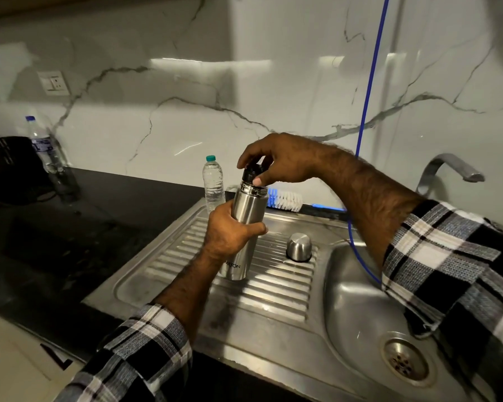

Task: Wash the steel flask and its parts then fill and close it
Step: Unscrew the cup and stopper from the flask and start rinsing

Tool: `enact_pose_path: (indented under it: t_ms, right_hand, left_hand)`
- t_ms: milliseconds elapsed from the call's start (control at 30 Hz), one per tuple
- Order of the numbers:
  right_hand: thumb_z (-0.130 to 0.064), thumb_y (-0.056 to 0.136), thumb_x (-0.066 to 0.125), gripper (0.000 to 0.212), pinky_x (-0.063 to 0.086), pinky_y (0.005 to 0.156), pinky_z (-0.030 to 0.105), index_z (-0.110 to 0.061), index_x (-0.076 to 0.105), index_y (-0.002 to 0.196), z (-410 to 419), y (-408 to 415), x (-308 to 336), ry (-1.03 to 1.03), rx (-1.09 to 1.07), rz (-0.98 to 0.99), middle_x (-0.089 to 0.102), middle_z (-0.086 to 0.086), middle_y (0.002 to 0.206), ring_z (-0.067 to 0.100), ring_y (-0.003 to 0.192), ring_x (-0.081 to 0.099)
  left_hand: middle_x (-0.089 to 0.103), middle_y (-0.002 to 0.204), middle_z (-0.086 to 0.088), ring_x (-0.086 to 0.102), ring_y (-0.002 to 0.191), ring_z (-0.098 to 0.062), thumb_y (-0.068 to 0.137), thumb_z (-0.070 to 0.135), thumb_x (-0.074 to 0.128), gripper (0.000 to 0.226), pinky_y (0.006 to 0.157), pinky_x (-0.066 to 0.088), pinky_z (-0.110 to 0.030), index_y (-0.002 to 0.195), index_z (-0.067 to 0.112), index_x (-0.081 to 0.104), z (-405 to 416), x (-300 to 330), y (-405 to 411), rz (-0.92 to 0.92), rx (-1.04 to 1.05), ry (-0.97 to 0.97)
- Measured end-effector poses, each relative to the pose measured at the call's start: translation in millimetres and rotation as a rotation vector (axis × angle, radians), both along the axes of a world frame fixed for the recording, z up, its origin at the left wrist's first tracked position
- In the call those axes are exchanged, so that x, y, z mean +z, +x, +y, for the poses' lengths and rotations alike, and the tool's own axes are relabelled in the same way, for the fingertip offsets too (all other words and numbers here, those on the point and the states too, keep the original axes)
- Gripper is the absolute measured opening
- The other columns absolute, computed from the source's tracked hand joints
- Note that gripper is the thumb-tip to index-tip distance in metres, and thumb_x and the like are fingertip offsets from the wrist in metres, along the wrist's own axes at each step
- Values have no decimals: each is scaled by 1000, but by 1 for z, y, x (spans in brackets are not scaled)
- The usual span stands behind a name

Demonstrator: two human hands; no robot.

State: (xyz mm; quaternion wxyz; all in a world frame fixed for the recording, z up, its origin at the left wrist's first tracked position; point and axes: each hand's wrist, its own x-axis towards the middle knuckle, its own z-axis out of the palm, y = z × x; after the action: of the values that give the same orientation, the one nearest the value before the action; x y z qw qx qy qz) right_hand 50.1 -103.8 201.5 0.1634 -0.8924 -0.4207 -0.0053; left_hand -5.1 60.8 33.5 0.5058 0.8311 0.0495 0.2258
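Note:
The steel flask (246,219) stands upright on the ribbed drainboard (276,291) of the steel sink. My left hand (230,230) grips its body from the left. My right hand (270,163) pinches the black inner stopper (251,172) at the flask's mouth from above; I cannot tell whether the stopper is seated. The flask's steel cup lid (299,246) rests upside down on the drainboard, just right of the flask.
A small water bottle with a green cap (214,181) stands behind the flask. A white and blue bottle brush (286,200) lies at the sink's back edge. The basin and drain (405,362) are at the right, under the tap (450,169). A blue hose (369,91) hangs down. A larger bottle (45,149) stands far left.

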Motion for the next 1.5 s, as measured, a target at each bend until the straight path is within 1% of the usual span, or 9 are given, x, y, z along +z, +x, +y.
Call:
enact_pose_path:
  t_ms: [67, 133, 333, 600, 667, 767, 1000, 1333, 1500]
  right_hand:
    - [-63, 91, 70, 51, 47, 92, 32, -36, 64, 134, 5, -2, -1, -24, -58, -34, 63, -15, 120, 10, 109, 60]
    - [-72, 90, 63, 52, 48, 87, 33, -33, 70, 124, 11, -5, -3, -58, -98, -98, 62, -15, 109, 11, 104, 61]
    - [-34, 89, 84, 26, 64, 75, 35, -27, 75, 112, 0, -5, 10, 249, -73, 45, 74, -5, 103, 12, 86, 74]
    - [-26, 79, 92, 44, 66, 84, 45, -16, 68, 114, -15, 3, -53, 700, -218, 356, 71, 10, 110, 29, 96, 76]
    - [-32, 72, 96, 43, 61, 89, 39, -23, 74, 108, -14, 4, -86, 621, -291, 308, 72, 1, 110, 21, 99, 73]
    - [-26, 66, 98, 40, 54, 80, 28, -24, 75, 99, -8, -2, -133, 415, -368, 283, 74, -6, 100, 16, 93, 69]
    - [-36, 59, 98, 48, 57, 80, 31, -29, 71, 98, -3, -8, -187, 97, -430, 205, 71, -10, 96, 12, 91, 66]
    - [-35, 61, 101, 59, 51, 84, 28, -29, 70, 111, -1, -7, -187, 69, -383, 215, 70, -8, 109, 15, 100, 65]
    - [-48, 72, 94, 58, 55, 93, 35, -28, 69, 119, -7, -8, -178, 144, -365, 244, 67, -10, 115, 13, 105, 64]
  left_hand:
    - [73, 96, 8, 72, 86, -9, 64, 28, 101, 59, 72, 57, -26, 112, 22, 67, 1, -1, -1, 4, -3, 6]
    - [73, 96, 8, 71, 85, -8, 64, 29, 101, 61, 69, 54, -23, 114, 21, 67, 3, 0, -3, 9, -6, 14]
    - [73, 99, 4, 72, 87, -12, 64, 27, 100, 60, 73, 60, -29, 114, 22, 66, 14, 2, -7, 2, 10, 2]
    - [75, 97, 0, 74, 88, -17, 66, 29, 98, 56, 82, 65, -42, 113, 20, 69, 44, 8, -13, -30, 114, -115]
    - [76, 100, 0, 75, 91, -18, 64, 33, 99, 64, 84, 66, -46, 118, 18, 69, 50, 8, -13, -32, 146, -145]
    - [76, 104, 1, 75, 95, -17, 65, 33, 99, 67, 87, 65, -47, 123, 19, 68, 55, 8, -16, -43, 168, -167]
    - [76, 106, 2, 75, 95, -16, 64, 34, 99, 69, 87, 65, -46, 125, 18, 68, 65, 8, -20, -49, 193, -170]
    - [76, 106, 0, 75, 95, -18, 66, 32, 98, 69, 88, 65, -48, 126, 16, 68, 64, 6, -15, -46, 188, -170]
    - [76, 107, 1, 75, 96, -17, 65, 34, 98, 70, 89, 65, -49, 126, 17, 67, 60, 7, -13, -47, 178, -170]
